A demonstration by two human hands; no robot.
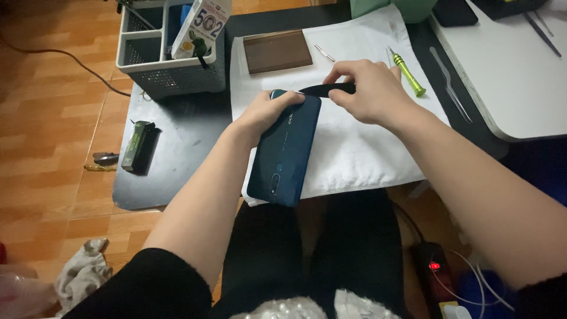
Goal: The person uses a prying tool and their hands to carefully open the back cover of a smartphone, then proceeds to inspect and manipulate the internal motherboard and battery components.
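This looks like a makeshift phone-repair corner set up at home rather than a proper shop. The work surface is a low dark table [177,153] standing on an orange tiled floor [53,106], and the person sits right against it. A white cloth [360,147] is spread as a work mat. Small tools lie about: a green-handled screwdriver [407,74], metal tweezers [450,85], and a grey plastic organiser basket [159,59] holding a glue package. A power strip [434,269] with a red light sits on the floor, beside what may be a crumpled rag [82,272].
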